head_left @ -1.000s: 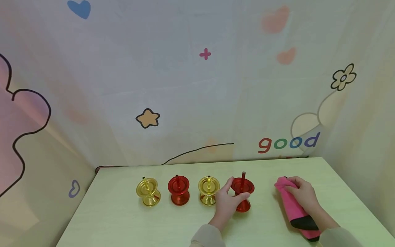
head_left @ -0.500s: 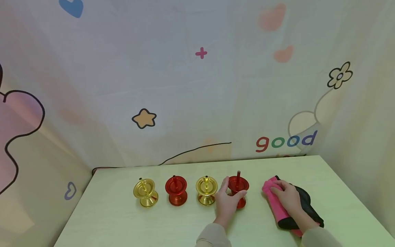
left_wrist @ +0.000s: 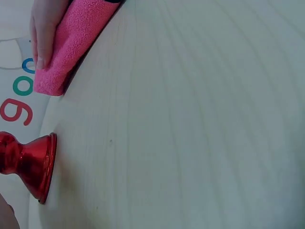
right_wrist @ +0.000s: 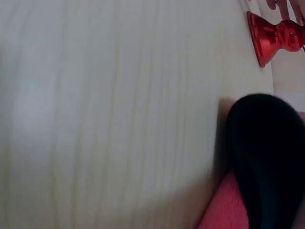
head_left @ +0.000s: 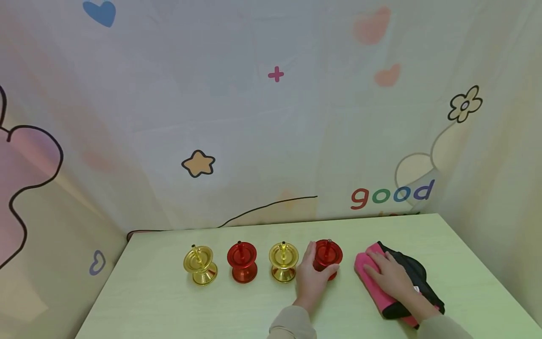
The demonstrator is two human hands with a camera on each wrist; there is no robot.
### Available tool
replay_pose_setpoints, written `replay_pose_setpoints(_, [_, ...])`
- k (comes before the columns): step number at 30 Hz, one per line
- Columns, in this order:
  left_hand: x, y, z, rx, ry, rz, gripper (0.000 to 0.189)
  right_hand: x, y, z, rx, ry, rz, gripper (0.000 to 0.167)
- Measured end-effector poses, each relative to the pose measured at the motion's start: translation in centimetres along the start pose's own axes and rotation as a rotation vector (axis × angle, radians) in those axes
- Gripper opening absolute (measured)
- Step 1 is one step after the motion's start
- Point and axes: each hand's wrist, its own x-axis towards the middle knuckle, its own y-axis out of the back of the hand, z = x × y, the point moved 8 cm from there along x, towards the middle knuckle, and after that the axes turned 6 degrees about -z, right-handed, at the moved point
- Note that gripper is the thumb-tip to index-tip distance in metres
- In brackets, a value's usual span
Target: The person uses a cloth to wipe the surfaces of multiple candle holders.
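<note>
My left hand (head_left: 312,280) is at the red metal candle holder (head_left: 328,254) on the right end of a row, its fingers on the left side and thumb across the front of the stem. The thumb hides part of the base. In the left wrist view the red candle holder's flared base (left_wrist: 40,167) shows near the tabletop. My right hand (head_left: 394,280) rests on a folded pink and black cloth (head_left: 372,285), fingers extended over its pink side. Up close, the cloth (left_wrist: 78,38) has a terry texture; a rounded black end (right_wrist: 267,152) shows in the right wrist view.
Left of the held one stand a gold candle holder (head_left: 283,259), a red candle holder (head_left: 243,261) and another gold candle holder (head_left: 201,263), spaced in a row. A pale wooden table (head_left: 203,310) carries everything. A printed curtain (head_left: 254,117) hangs behind.
The held red holder has shifted slightly, and its spike looks shorter from above. The right hand moved left with the cloth, then its pinching fingers spread out over it; more black now shows.
</note>
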Motion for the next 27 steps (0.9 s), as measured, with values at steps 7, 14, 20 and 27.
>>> replay_pose_setpoints(7, [0.4, -0.2, -0.6, 0.111, 0.016, -0.103, 0.084, 0.0, -1.2, 0.3, -0.143, 0.023, -0.061, 0.079])
replay_pose_setpoints(14, [0.4, -0.2, -0.2, 0.255, -0.025, -0.203, 0.098, 0.3, -1.6, 0.6, -0.185, 0.037, -0.055, 0.081])
replay_pose_setpoints(20, [-0.7, -0.2, 1.5, 0.329, -0.079, -0.314, 0.093, 0.5, -1.2, 1.1, -0.165, 0.051, -0.058, 0.082])
replay_pose_setpoints(27, [-2.7, 1.1, 5.0, 0.452, -0.254, -0.484, 0.086, 0.1, 2.2, 1.2, -0.144, 0.12, 0.014, 0.072])
